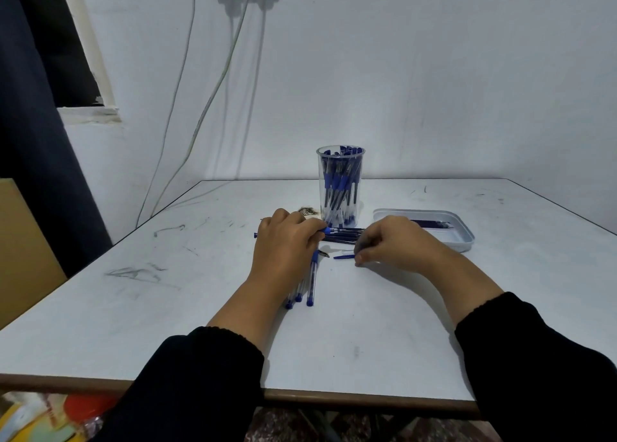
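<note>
Leftmost, a dark blue curtain (33, 141) hangs beside the pale wall, which two cables (217, 87) run down. The scuffed white table with a brown edge (167, 308) has free room to the left and in front. Three clear blue-capped pens (305, 291) lie under the left hand (287, 244), whose fingers curl round a blue-ended pen (329, 230) near one clear plastic cup of pens (340, 187). The right hand (394, 241) pinches a thin blue refill (344, 257) just left of one white tray (464, 238)
</note>
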Motion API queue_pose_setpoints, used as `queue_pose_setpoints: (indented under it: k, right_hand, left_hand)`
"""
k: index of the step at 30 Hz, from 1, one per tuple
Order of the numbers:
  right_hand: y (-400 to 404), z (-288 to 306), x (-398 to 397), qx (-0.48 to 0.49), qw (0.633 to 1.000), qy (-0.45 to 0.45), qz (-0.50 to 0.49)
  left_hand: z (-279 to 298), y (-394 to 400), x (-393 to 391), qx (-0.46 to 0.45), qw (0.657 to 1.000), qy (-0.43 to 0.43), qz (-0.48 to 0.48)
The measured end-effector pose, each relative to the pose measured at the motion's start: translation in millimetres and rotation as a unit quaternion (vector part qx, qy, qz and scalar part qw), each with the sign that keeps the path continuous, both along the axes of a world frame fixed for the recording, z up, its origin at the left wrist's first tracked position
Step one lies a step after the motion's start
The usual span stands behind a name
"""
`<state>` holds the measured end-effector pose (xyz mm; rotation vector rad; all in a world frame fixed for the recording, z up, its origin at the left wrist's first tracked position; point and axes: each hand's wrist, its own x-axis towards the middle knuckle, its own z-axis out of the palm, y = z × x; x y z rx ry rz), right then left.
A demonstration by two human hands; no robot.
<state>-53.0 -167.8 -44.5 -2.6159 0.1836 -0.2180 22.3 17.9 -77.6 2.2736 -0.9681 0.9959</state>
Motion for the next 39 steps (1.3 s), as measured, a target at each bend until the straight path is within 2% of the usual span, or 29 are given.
queue_pose_setpoints:
  k: [3, 5, 10, 14, 25, 36, 39]
  right_hand:
    - [3.9, -0.8, -0.5, -0.013, 1.000, 0.006, 0.005]
    - [4.5, -0.1, 0.9, 0.021, 1.000, -0.006, 0.010]
    - [4.6, 4.3, 3.4, 0.225, 0.968, -0.098, -0.057]
    - [8.1, 6.5, 1.8, 0.330, 0.937, -0.103, -0.048]
    - [19.2, 7.5, -2.0, 0.349, 0.933, -0.093, -0.003]
    - [23.0, 5.1, 1.6, 0.306, 0.950, -0.054, -0.026]
    - [21.8, 5.9, 2.7, 0.322, 0.946, -0.041, -0.016]
  left_hand:
    - [0.3, -0.4, -0.2, 0.003, 1.000, 0.005, 0.002]
    - [0.2, -0.2, 0.8, 0.002, 1.000, 0.007, 0.003]
    - [0.8, -0.3, 0.7, 0.005, 1.000, 0.017, 0.005]
    - [1.4, -0.5, -0.8, 0.004, 1.000, 0.014, 0.001]
    - [1.0, -2.1, -0.8, 0.004, 1.000, -0.007, -0.018]
    - [2.2, -2.8, -2.1, 0.008, 0.998, -0.026, -0.058]
    - [3.3, -2.5, -3.1, 0.005, 0.998, -0.024, -0.056]
